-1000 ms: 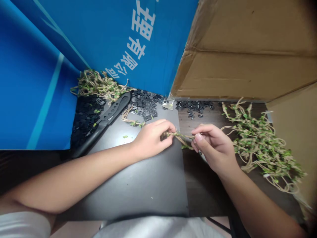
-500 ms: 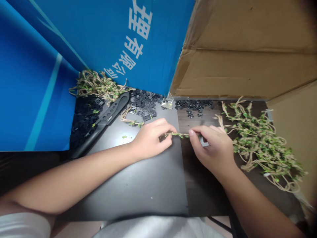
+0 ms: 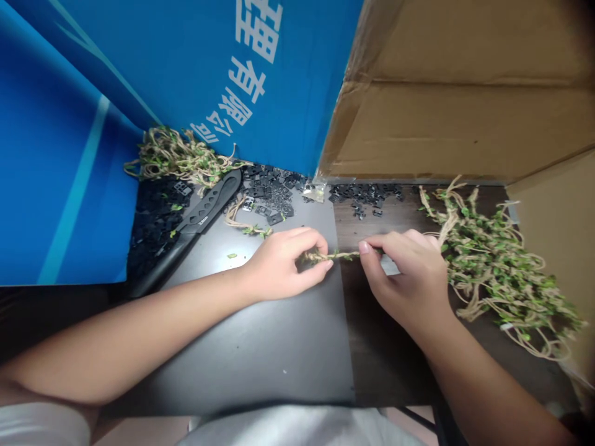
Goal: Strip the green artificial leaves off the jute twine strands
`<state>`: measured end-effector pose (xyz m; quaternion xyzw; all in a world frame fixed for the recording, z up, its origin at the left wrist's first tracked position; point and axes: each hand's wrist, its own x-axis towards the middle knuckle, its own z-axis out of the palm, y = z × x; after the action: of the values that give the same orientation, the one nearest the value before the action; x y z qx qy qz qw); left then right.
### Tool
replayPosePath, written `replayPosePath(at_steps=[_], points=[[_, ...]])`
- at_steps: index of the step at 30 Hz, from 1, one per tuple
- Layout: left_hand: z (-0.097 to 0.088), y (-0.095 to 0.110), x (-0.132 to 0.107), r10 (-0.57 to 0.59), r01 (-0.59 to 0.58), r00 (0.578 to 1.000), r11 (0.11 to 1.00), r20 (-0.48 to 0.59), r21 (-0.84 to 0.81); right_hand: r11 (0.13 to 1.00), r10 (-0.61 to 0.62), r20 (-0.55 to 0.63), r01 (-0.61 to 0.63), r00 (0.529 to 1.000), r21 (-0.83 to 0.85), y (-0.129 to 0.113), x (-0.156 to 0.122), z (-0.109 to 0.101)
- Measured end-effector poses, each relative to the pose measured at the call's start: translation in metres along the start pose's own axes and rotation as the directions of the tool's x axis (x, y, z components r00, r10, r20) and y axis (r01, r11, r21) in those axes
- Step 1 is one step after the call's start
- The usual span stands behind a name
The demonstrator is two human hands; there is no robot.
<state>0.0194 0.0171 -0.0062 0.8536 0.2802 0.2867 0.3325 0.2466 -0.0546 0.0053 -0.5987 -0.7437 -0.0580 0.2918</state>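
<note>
A beige twine with small green leaves stretches between my two hands above the table. My left hand is curled round its left end, with thumb and forefinger near each other and the twine passing between them. Thumb and forefinger of my right hand pinch the other end; the remaining fingers are folded and partly hidden. Just right of that hand lies a big heap of leafy twine. A short leafy twine piece rests beyond my left hand.
A black-handled tool lies slantwise at left, beside many small black plastic pieces. Another leafy twine pile sits against the blue panel. Cardboard walls border the back and right. A loose leaf is on the grey surface.
My left thumb has moved slightly away from the forefinger, and the leafy bits have shifted closer to the left hand. The view has shifted a little.
</note>
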Motion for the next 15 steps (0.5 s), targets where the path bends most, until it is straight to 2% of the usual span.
replayPosePath(at_steps=[5, 15], points=[[-0.0041, 0.0019, -0.0028, 0.042, -0.042, 0.999, 0.998, 0.000, -0.049, 1.000, 0.016, 0.029, -0.016, 0.999, 0.023, -0.0016, 0.0008, -0.0022], [-0.0086, -0.0014, -0.0092, 0.095, -0.079, 0.992, 0.981, 0.085, -0.178, 0.996, 0.025, 0.048, -0.029, 0.999, 0.089, 0.0025, 0.0022, -0.0006]])
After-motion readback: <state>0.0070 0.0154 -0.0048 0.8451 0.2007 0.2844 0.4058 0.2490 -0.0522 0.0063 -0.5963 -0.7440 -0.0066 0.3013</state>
